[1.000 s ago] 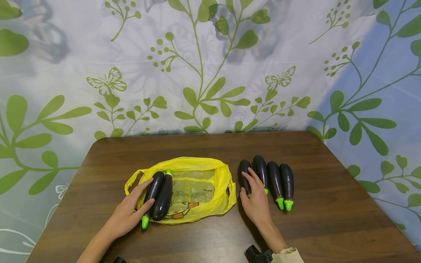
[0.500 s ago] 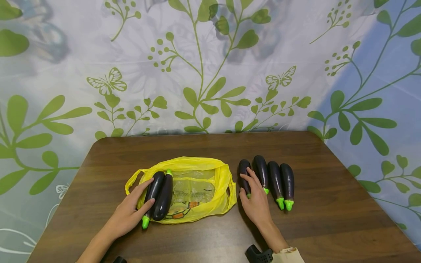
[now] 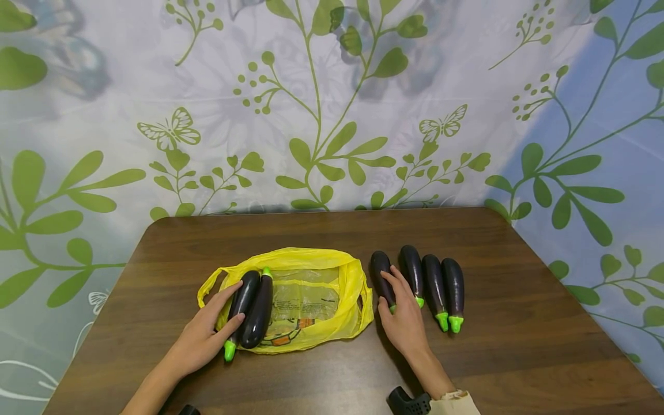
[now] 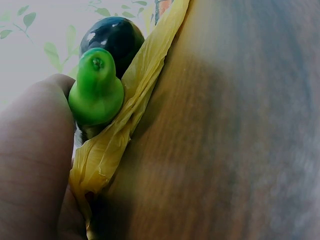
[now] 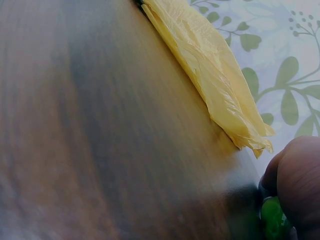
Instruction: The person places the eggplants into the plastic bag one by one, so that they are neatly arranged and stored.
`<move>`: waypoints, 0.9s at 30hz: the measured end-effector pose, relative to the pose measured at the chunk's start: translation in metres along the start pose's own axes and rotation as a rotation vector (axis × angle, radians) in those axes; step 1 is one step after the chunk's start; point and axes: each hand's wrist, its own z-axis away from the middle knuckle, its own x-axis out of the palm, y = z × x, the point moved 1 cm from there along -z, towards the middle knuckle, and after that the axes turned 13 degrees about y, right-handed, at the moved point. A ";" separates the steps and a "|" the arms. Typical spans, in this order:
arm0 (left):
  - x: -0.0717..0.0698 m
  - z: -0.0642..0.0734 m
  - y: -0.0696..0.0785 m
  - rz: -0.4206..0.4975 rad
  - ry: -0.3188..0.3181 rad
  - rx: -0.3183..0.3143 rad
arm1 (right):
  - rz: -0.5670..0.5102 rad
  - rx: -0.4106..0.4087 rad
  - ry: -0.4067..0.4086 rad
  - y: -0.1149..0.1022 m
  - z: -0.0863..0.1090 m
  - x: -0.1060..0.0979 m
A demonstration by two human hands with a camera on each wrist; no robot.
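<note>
My left hand (image 3: 197,341) grips an eggplant (image 3: 248,282) lying on the left part of a yellow plastic bag (image 3: 351,314), its green stem end towards me. In the left wrist view that green stem (image 4: 96,95) shows beside the thumb. A second eggplant (image 3: 261,311) lies against it on the bag, stem pointing away. To the right of the bag, my right hand (image 3: 404,323) holds another eggplant (image 3: 380,266) between thumb and fingers, partly covering it. Its green stem end (image 5: 272,220) peeks out below the hand in the right wrist view.
Several more eggplants lie side by side just right of my right hand, including one at the far right (image 3: 453,288). Everything rests on a brown wooden table (image 3: 311,380). A leaf-patterned cloth (image 3: 321,104) hangs behind the table.
The far end of the eggplant under my right hand has swung slightly left, towards the bag. My left hand and its eggplant have stayed in place.
</note>
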 end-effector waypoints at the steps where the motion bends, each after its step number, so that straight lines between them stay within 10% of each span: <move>1: 0.000 0.000 0.000 -0.001 0.001 0.001 | 0.000 0.000 -0.002 0.000 0.000 0.000; 27: 0.000 0.000 0.001 0.001 -0.007 -0.001 | -0.014 -0.004 0.003 0.001 0.000 0.000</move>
